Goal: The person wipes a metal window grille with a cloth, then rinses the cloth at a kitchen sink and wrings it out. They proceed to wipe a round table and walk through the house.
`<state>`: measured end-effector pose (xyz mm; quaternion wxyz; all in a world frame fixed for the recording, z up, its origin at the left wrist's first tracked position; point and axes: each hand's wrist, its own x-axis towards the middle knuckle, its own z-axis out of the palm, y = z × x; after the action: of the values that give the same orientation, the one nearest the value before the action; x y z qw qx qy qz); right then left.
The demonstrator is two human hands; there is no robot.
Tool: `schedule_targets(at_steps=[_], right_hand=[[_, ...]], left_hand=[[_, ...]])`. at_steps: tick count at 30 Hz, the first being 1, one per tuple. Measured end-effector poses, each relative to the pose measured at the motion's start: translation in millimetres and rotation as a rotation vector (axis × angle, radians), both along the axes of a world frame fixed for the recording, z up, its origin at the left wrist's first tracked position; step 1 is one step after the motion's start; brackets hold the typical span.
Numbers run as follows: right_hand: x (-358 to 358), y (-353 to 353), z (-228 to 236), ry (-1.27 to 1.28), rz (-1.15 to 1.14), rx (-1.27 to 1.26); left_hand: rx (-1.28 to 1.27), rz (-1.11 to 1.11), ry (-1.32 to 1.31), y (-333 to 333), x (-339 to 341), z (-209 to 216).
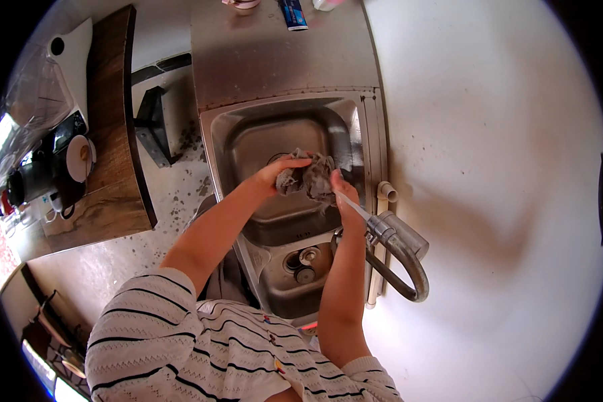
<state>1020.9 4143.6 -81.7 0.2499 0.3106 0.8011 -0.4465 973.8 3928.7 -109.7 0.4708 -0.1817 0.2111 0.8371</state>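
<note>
cloth (320,181), grey, bunched, clamped between left hand (273,174) and right hand (348,197) mid-frame, over steel basin (248,137), presumably so faucet (409,256) water (355,207) drains there.

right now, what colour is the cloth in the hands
The cloth is grey, best seen in the head view.

No legible text, pale markings on a dark blue tube (293,15), too small to read
</note>
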Motion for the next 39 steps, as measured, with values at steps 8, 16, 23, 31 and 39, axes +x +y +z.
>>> schedule_targets(at_steps=[8,16,23,31,39], right_hand=[[23,-31,53,0.36,-0.238,-0.259],[33,-64,51,0.5,0.025,-0.174],[31,-66,17,0.958,-0.061,0.415],[26,-66,2,0.909,0.273,0.521],[12,-69,-4,0.905,0.033,0.418]], left_hand=[[-0.332,-0.216,0.056,-6,20,-54],[0.126,0.075,-0.313,14,25,-35],[-0.17,0.082,-0.012,50,33,-39],[0.163,0.024,-0.347,64,31,-22],[-0.376,0.215,-0.265,83,33,-11]])
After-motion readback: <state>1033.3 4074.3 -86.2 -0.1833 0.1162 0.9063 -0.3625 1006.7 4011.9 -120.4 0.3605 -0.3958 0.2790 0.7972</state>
